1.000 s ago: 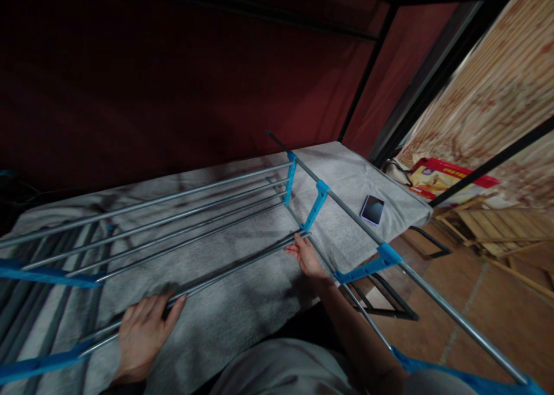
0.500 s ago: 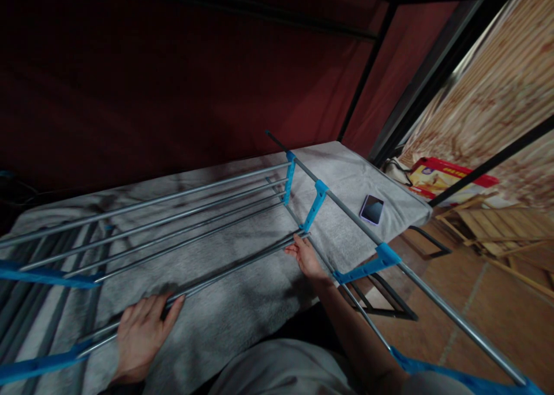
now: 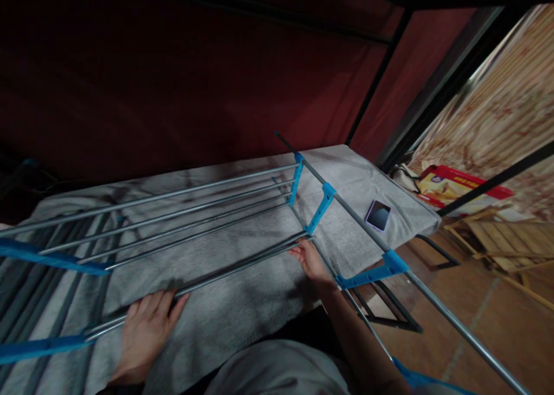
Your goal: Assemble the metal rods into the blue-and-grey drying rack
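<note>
- Your left hand (image 3: 145, 334) lies palm down on the nearest silver metal rod of the folding clothes-drying rack with blue plastic joints (image 3: 194, 233); its fingers (image 3: 171, 303) are spread loosely over the rod, resting on it rather than clamped round it.
- Your right hand (image 3: 310, 259) sits at the far end of that same rod, fingers drawn together at the rod's tip beside a blue plastic bracket (image 3: 321, 208). Whether they actually pinch the rod, you cannot tell.
- The rack lies flat on the grey fleece blanket (image 3: 242, 308) covering the bed, directly ahead of you.
- The rod's long axis runs from lower left to upper right, with one of your hands at each end of the span; neither hand is clearly nearer.
- A long side rail with further blue joints slants off the bed toward your right, above the tiled floor (image 3: 497, 308).
- A dark smartphone (image 3: 378, 215) lies on the blanket, well apart from your right hand.
</note>
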A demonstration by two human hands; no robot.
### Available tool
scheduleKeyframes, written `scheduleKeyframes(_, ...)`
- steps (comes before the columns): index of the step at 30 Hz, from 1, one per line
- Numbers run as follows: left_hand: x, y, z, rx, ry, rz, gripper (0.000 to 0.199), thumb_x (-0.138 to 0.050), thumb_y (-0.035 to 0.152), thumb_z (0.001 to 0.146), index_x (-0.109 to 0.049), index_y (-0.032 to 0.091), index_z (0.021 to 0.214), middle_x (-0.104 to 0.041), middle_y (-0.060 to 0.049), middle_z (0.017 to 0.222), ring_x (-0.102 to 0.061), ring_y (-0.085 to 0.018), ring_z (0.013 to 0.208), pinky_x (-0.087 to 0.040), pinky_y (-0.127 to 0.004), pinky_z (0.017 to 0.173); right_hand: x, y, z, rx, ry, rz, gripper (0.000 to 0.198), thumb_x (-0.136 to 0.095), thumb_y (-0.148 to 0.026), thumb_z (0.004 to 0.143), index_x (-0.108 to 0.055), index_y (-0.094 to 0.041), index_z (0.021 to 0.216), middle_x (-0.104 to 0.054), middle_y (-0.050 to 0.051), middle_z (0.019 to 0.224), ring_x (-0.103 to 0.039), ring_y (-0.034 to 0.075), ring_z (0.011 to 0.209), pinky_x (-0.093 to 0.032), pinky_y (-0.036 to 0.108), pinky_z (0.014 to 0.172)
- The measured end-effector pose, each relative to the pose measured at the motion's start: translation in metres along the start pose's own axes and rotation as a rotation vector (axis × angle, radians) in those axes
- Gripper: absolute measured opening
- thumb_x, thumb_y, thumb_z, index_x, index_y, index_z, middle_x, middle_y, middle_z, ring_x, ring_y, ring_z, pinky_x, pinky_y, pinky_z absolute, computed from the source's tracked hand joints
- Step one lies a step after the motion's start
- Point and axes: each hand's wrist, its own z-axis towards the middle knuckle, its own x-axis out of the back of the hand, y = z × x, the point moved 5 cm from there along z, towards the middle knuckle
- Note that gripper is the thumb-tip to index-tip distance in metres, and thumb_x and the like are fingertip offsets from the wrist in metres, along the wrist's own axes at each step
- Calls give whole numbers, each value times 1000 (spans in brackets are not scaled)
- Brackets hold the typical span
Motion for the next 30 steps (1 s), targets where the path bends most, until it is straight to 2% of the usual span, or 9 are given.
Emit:
scheduleKeyframes(3,4,9,-5,-98,44,192,35,-48,39,105,-71,14,111,-72,-14,95,-62,-31,89,-40,-40,78,2,0,0,-6,-25,-3,30,-84,-48,72,-67,-27,84,-72,2,86,-69,21,76,-63,39,71)
scheduleKeyframes(8,7,22,-10,-108,73,239,31,-49,25,104,-69,14,124,-75,-12,106,-64,-26,91,-44,-39,81,8,3,3,-17,-15,-13,29,-85,-46,72,-64,-28,83,-69,-2,81,-66,17,71,-64,36,70)
scheduleKeyframes(14,-2,26,-15,15,-32,180,39,-44,19,103,-69,18,133,-74,-13,114,-67,-25,101,-48,-39,87,15,5,4,-26,26,-39,31,-85,-44,73,-63,-27,87,-69,-3,82,-69,17,74,-63,34,72)
scheduleKeyframes(19,-5,28,-18,81,-111,73,45,-42,14,101,-66,20,139,-72,-15,118,-66,-27,108,-51,-41,96,21,6,5,-39,40,-55,25,-85,-42,76,-65,-28,83,-68,-2,79,-68,18,72,-63,36,79)
scheduleKeyframes(30,-9,30,-20,85,-158,19,41,-42,21,105,-62,20,141,-71,-14,122,-66,-28,116,-50,-42,102,27,9,9,-79,36,-57,18,-76,-39,84,-63,-27,83,-67,-4,73,-68,17,71,-63,43,92)
